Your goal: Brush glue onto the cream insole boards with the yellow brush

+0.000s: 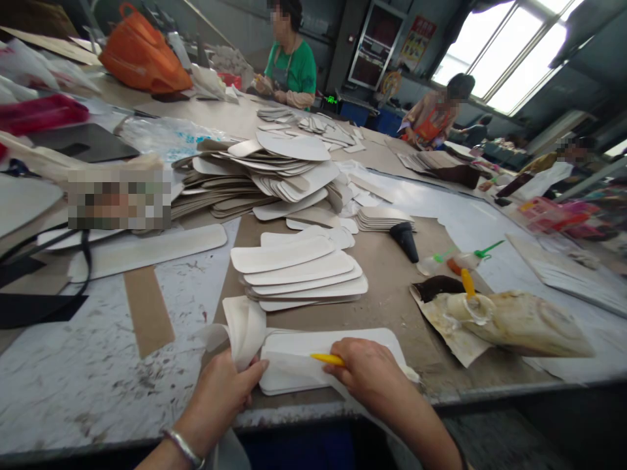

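Head view: left grip [228,386] holds a curled cream strip [249,326], right grip [365,372] a pointed yellow tool [326,359].

Ahead and left of the right hand [361,373], a fanned stack of white, round-cornered panels [304,279] is blocking passage; bare brown sheeting [388,310] is offering a lane toward a black tapered cone [404,241], a yellowed plastic bottle [533,321] flanking it.

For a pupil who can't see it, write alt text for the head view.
A person's right hand holds a pointed yellow tool over a flat white piece, while their left hand holds a curled white sheet. Stacked white pieces lie behind on a cluttered worktable, with other people beyond.
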Demonstrator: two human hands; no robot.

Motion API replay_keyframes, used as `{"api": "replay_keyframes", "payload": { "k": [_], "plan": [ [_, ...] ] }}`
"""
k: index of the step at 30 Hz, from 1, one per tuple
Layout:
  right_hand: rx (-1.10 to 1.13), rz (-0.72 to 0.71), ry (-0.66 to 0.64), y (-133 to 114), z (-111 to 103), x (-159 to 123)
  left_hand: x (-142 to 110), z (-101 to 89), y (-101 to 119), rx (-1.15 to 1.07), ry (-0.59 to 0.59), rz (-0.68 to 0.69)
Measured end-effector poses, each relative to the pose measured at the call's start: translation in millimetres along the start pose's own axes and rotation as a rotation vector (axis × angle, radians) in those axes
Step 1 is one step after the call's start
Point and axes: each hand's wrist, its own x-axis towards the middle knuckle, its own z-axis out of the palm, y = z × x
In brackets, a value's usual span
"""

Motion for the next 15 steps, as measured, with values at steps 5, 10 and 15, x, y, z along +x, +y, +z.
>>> {"api": "replay_keyframes", "payload": {
  "k": [5, 10, 15],
  "plan": [
    [0.067, 0.175, 0.15, 68.1, 13.0, -32.0, 0.9, 0.1, -6.2, -0.013, 0.008, 0.026],
    [0.02, 0.236, 0.331, 82.5, 27.1, -33.8, 3.8, 2.8, -13.9, -0.024, 0.009, 0.024],
    [-0.065, 0.291, 0.282, 75.3, 28.5, -24.6, 1.1, 5.7, -15.0, 0.009, 0.082, 0.056]
  ]
}}
